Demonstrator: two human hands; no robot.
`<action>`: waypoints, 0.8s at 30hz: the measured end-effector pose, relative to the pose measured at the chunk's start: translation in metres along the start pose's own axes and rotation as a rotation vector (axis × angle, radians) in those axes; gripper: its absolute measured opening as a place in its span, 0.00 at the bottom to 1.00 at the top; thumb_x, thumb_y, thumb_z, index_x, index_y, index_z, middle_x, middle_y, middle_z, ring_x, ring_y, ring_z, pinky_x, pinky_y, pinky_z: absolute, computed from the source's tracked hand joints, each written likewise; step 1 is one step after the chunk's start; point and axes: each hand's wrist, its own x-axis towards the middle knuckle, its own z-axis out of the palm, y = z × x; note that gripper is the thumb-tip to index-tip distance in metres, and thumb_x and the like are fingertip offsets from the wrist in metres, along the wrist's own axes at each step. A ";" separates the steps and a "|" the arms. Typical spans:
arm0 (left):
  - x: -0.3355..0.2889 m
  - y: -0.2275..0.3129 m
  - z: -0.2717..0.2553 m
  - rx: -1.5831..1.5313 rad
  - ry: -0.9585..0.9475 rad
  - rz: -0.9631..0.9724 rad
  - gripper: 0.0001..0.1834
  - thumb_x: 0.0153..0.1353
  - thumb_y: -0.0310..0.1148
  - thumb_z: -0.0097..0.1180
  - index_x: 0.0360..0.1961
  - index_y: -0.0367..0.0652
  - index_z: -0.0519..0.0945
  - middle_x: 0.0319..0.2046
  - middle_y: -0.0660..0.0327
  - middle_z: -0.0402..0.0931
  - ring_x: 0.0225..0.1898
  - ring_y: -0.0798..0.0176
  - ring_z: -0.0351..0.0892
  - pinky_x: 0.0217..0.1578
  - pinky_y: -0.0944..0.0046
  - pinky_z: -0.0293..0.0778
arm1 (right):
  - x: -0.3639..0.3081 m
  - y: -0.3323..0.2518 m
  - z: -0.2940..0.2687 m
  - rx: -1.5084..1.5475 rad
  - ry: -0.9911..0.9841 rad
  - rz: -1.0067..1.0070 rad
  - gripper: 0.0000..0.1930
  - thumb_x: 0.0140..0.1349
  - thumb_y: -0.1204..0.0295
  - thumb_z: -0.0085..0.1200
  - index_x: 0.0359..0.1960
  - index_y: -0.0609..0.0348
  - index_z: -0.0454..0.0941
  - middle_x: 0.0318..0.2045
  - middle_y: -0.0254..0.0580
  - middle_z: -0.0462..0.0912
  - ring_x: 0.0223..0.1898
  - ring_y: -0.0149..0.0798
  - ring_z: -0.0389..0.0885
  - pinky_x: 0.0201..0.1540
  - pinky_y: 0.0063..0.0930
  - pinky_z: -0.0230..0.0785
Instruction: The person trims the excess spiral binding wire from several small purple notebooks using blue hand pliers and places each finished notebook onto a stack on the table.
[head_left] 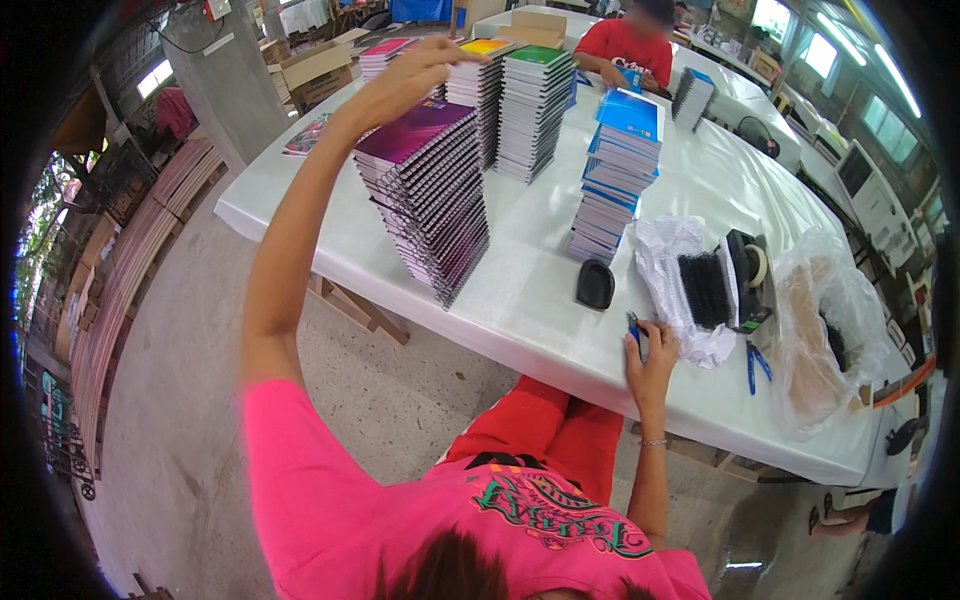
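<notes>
My left hand (415, 80) is raised above the tall stack of purple spiral notebooks (425, 200), its fingers stretched toward the stack of yellow-covered notebooks (482, 95). No held thing shows in it. Beside the yellow stack stands one of green-covered spiral notebooks (530, 125). My right hand (652, 362) rests near the table's front edge, closed around small blue-handled pliers (633, 325) whose tip pokes out past the fingers. Just beyond lies a small black tray (595, 286). Black spiral binding coils (706, 290) lie on crumpled white paper (655, 255) to the right.
A leaning stack of blue-covered books (612, 175) stands mid-table. At right are a tape dispenser (757, 270), another blue-handled pair of pliers (757, 368) and a clear plastic bag (825, 330). Across the table (540, 240) sits a person in red (625, 50). A concrete pillar (225, 80) rises at left.
</notes>
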 end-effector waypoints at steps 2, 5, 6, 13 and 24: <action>-0.022 0.029 -0.024 0.004 0.192 -0.061 0.23 0.65 0.36 0.40 0.56 0.44 0.78 0.45 0.56 0.73 0.49 0.59 0.70 0.56 0.63 0.63 | 0.001 -0.008 0.002 -0.035 0.157 -0.033 0.10 0.58 0.73 0.59 0.41 0.58 0.79 0.46 0.49 0.75 0.50 0.53 0.71 0.56 0.46 0.59; -0.079 0.046 -0.038 -0.237 0.513 -0.295 0.23 0.66 0.38 0.41 0.56 0.40 0.77 0.39 0.63 0.71 0.41 0.66 0.68 0.50 0.66 0.63 | 0.011 -0.038 0.009 0.035 0.200 -0.076 0.07 0.60 0.74 0.59 0.38 0.60 0.80 0.42 0.48 0.77 0.49 0.50 0.73 0.55 0.42 0.60; -0.101 0.038 -0.031 -0.341 0.620 -0.369 0.24 0.66 0.39 0.42 0.57 0.38 0.75 0.37 0.65 0.70 0.39 0.68 0.67 0.47 0.67 0.63 | 0.017 -0.049 0.013 0.069 0.181 -0.083 0.06 0.60 0.74 0.58 0.38 0.61 0.80 0.41 0.48 0.77 0.48 0.49 0.73 0.55 0.40 0.61; -0.260 -0.022 0.060 -0.443 0.221 -0.934 0.35 0.56 0.36 0.53 0.68 0.49 0.63 0.42 0.59 0.72 0.40 0.65 0.72 0.46 0.65 0.68 | 0.088 -0.111 0.114 0.676 -0.420 -0.109 0.12 0.62 0.76 0.55 0.47 0.59 0.80 0.42 0.43 0.80 0.41 0.37 0.77 0.46 0.28 0.70; -0.272 -0.025 0.160 -0.380 -0.085 -0.872 0.34 0.42 0.39 0.75 0.48 0.31 0.76 0.43 0.50 0.78 0.45 0.56 0.77 0.47 0.58 0.74 | 0.116 -0.121 0.228 0.128 -0.496 -0.125 0.24 0.52 0.63 0.60 0.54 0.45 0.78 0.55 0.34 0.73 0.55 0.44 0.68 0.56 0.50 0.54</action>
